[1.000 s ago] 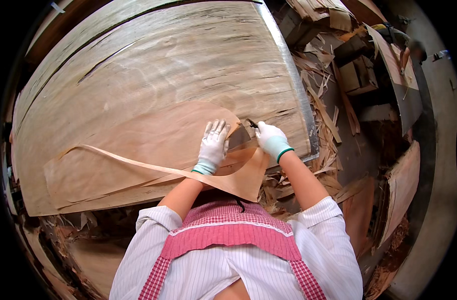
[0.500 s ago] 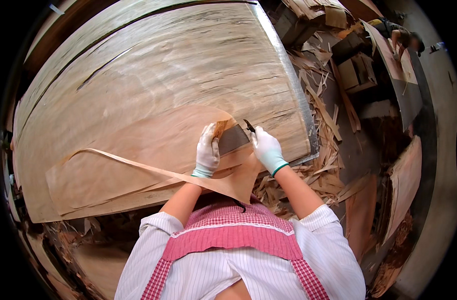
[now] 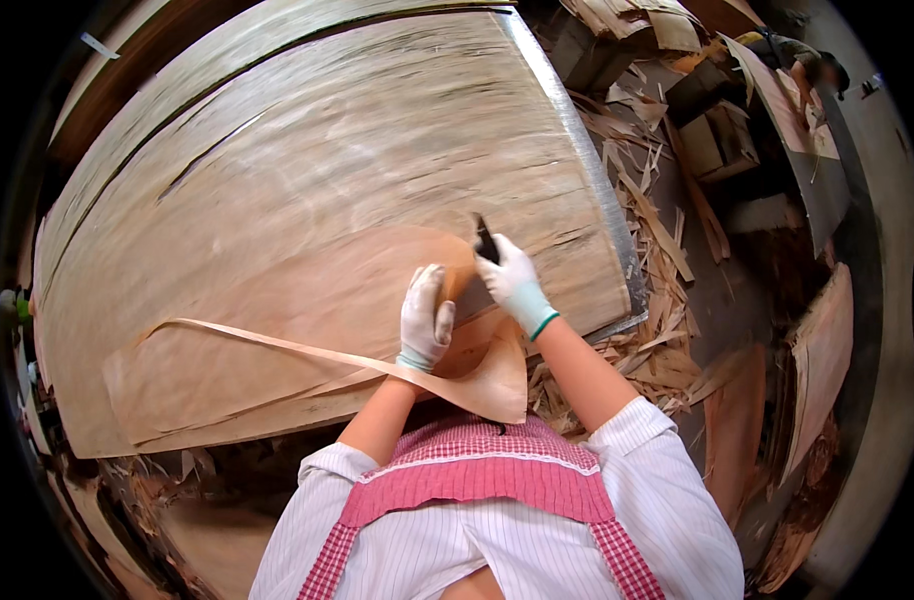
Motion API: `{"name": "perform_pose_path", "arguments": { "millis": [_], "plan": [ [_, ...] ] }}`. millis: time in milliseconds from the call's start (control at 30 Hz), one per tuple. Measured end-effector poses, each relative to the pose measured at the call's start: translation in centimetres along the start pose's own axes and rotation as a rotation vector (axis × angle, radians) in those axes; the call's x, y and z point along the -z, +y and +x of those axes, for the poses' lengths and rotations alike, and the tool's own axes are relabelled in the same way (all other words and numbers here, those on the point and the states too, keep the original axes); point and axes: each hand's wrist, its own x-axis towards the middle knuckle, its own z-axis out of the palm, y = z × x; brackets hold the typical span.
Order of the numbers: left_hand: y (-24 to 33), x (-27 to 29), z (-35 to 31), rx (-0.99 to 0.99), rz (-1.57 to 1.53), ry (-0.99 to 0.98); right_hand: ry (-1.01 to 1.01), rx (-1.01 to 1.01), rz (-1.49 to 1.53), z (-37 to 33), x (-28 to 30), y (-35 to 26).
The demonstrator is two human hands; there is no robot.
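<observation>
**Trimming a veneer sheet at the bench**

Head view: the gloved left hand (image 3: 426, 318) lies knuckles-up, fingers curled, pinning the thin tan wood veneer sheet (image 3: 307, 300) near the bench's front edge. The gloved right hand (image 3: 509, 275) is closed around a small dark knife (image 3: 485, 238), blade on the sheet. Looks like mid-cut to me; a long curled veneer strip (image 3: 277, 345) hangs loose. Next bit needs steady pressure. No labels I can spot, just brownish boxes (image 3: 722, 140) and wood scraps (image 3: 657, 240) off right.
</observation>
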Motion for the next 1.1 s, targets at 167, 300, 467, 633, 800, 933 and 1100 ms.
{"name": "perform_pose_path", "arguments": {
  "millis": [167,300,467,633,800,933,1100],
  "plan": [
    [0.0,-0.1,-0.1,-0.068,0.110,-0.099,0.179,0.011,-0.382,-3.0,5.2,2.3],
    [0.0,-0.9,-0.1,-0.048,0.193,-0.015,0.034,0.077,-0.606,-8.9,7.8,4.9],
    [0.7,0.0,0.4,0.045,0.314,-0.227,-0.253,-0.139,-0.341,-14.3,8.3,6.0],
    [1.8,8.0,1.6,0.145,0.192,-0.126,0.120,0.024,-0.043,-10.6,10.5,4.1],
    [-1.4,26.3,-1.3,0.137,0.693,-0.130,0.062,0.028,-0.009,-7.2,5.7,-4.8],
    [-4.4,44.0,-7.1,0.239,1.161,-0.086,-0.137,0.068,-0.064,-5.0,-2.4,-7.4],
    [1.5,62.2,-18.6,0.703,1.419,-0.471,-0.447,0.037,-0.272,-4.3,-13.3,-7.6]
  ]
}}
